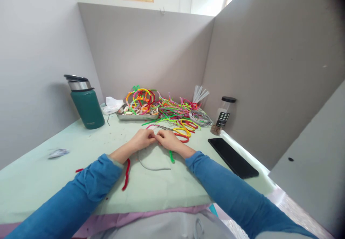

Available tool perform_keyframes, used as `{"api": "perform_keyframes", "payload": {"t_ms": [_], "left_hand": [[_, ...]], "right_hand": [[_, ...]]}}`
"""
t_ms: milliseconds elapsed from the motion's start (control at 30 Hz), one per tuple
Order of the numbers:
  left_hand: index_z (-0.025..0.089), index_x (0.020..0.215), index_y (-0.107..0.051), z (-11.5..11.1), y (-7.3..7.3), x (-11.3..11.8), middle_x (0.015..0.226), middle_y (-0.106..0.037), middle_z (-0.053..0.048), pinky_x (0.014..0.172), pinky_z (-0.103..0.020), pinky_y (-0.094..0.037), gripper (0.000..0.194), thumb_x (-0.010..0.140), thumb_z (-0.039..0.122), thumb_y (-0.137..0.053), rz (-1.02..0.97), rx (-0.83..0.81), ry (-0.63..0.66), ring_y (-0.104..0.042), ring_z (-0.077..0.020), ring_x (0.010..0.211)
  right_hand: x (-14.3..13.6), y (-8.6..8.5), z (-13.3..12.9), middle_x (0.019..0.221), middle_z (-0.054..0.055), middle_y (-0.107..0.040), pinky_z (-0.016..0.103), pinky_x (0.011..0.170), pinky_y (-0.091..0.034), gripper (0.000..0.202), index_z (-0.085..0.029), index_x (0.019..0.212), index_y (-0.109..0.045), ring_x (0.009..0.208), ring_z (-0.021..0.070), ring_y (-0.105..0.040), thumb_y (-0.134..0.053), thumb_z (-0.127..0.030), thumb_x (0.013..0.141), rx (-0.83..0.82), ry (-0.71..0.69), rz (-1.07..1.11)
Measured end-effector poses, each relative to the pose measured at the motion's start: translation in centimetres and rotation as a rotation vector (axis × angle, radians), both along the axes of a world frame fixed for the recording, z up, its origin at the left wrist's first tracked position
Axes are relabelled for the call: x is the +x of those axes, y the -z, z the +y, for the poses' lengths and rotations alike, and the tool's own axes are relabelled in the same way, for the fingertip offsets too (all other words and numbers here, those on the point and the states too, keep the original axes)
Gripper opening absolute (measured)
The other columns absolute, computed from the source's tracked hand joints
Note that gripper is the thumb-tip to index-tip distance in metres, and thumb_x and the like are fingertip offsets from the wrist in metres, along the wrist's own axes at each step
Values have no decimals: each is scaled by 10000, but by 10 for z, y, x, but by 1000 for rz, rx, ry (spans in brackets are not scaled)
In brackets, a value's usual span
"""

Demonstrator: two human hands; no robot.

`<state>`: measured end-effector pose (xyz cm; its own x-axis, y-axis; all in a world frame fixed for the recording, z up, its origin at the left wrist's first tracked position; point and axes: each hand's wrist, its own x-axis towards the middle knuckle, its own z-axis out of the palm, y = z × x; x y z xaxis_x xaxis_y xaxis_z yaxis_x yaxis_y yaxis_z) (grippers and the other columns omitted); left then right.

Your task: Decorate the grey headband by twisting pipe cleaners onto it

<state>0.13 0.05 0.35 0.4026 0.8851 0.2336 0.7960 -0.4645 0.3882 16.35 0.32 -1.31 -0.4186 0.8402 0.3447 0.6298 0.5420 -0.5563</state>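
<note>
My left hand (144, 138) and my right hand (165, 139) meet over the middle of the table, fingertips pinched close together. What they hold between them is too small or hidden to make out. Just behind the fingers, a pink pipe cleaner (151, 125) curves on the table. A thin grey cord (155, 169) bends across the cloth below my hands, its upper end near my left hand. Beside my right forearm lies a short green pipe cleaner (171, 156). A red pipe cleaner (126, 176) lies by my left forearm. Scissors with yellow handles (183, 132) rest beyond my right hand.
Behind stand a metal tray (137, 117) of small pieces and a heap of coloured pipe cleaners (175, 107). A grey cord coil (201, 118), a jar (223, 116) and a black phone (233, 157) are at right. A green bottle (88, 106) stands left. Grey partitions (145, 48) enclose the table.
</note>
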Motion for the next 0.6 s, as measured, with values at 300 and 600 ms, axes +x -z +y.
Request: {"api": "perform_keyframes", "payload": {"t_ms": [300, 600], "left_hand": [[164, 724, -629, 0, 0, 0, 654, -644, -4, 554, -205, -367, 151, 720, 277, -528, 8, -5, 16, -560, -132, 622], [168, 711, -609, -4, -3, 1, 589, -610, 12, 555, -207, -371, 167, 740, 301, -513, -26, -20, 25, -554, -129, 597]], "right_hand": [[0, 1, 0, 644, -2, -583, 210, 557, -302, 228, -151, 661, -571, 584, 100, -467, -456, -241, 837, 23, -5, 7], [2, -1, 2, 636, -6, -584, 199, 548, -309, 270, -151, 687, -578, 580, 90, -478, -429, -282, 871, -35, -24, 35]]}}
